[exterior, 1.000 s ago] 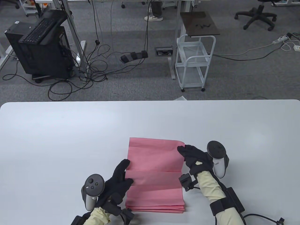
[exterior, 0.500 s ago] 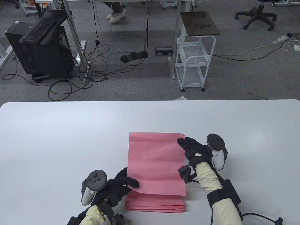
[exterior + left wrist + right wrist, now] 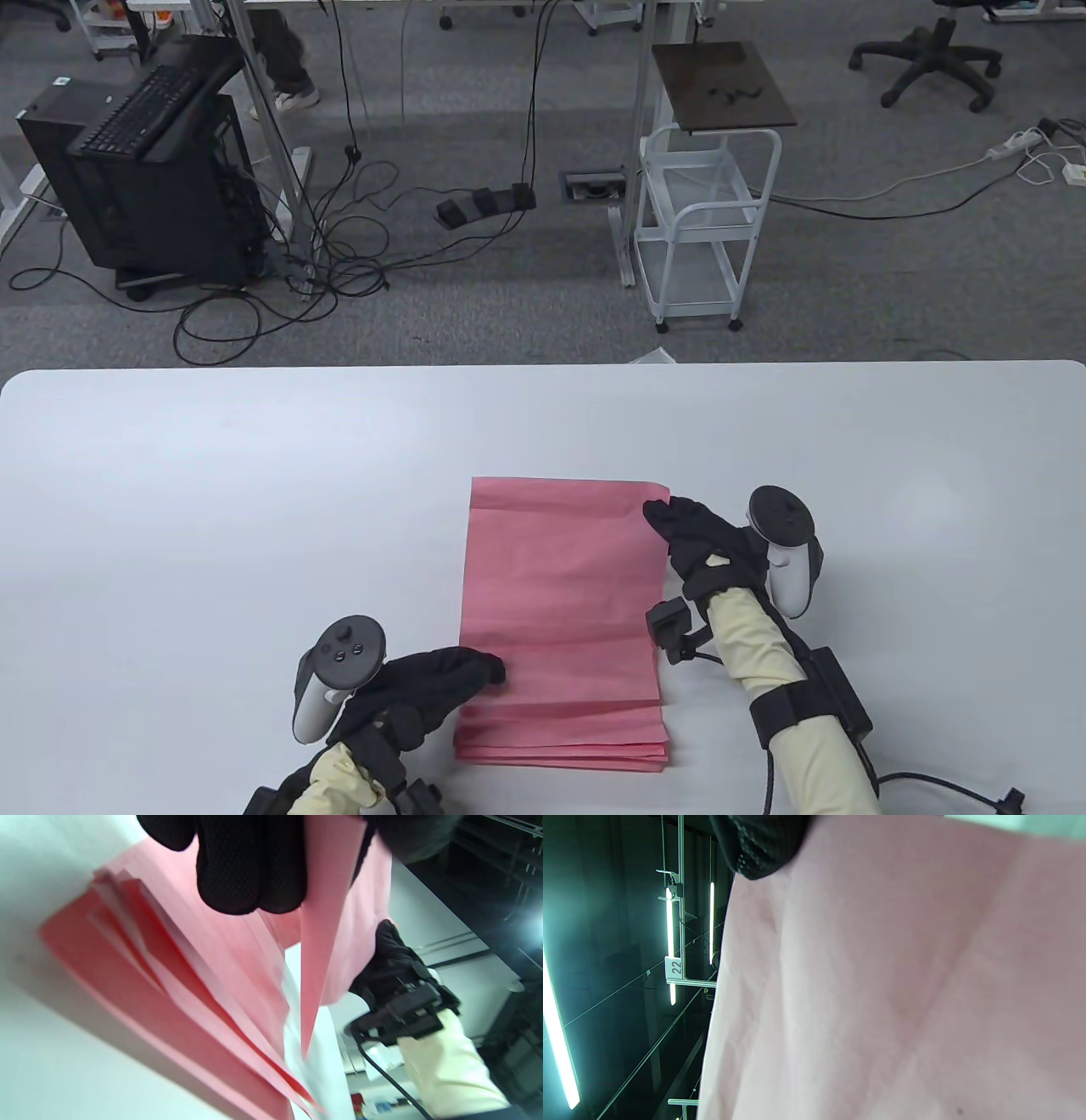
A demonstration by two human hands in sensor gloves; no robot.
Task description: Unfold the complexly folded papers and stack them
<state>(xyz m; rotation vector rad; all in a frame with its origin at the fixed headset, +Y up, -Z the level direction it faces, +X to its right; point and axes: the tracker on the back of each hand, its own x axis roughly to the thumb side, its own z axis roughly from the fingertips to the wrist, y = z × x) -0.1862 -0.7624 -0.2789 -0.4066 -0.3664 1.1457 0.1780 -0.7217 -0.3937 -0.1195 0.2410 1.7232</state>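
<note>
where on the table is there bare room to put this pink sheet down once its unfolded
Bare patches: the table left of the pink paper stack, the strip between the stack's far edge and the table's far edge, and the area right of the right hand. Crowded: the near middle, where the left hand and right hand hold the top sheet over the stack.

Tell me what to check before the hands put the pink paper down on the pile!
1. Left hand pinches the top pink sheet at its left edge: ok, the left wrist view shows fingers on both sides of it.
2. Right hand has a grip on the far right corner: ok.
3. Sheet is fully unfolded: ok, only crease lines show.
4. Sheet lines up with the pile below: not ok, it sits further back, and the pile's near edge sticks out.
5. Sheet is off the pile: ok, the left wrist view shows a gap.
</note>
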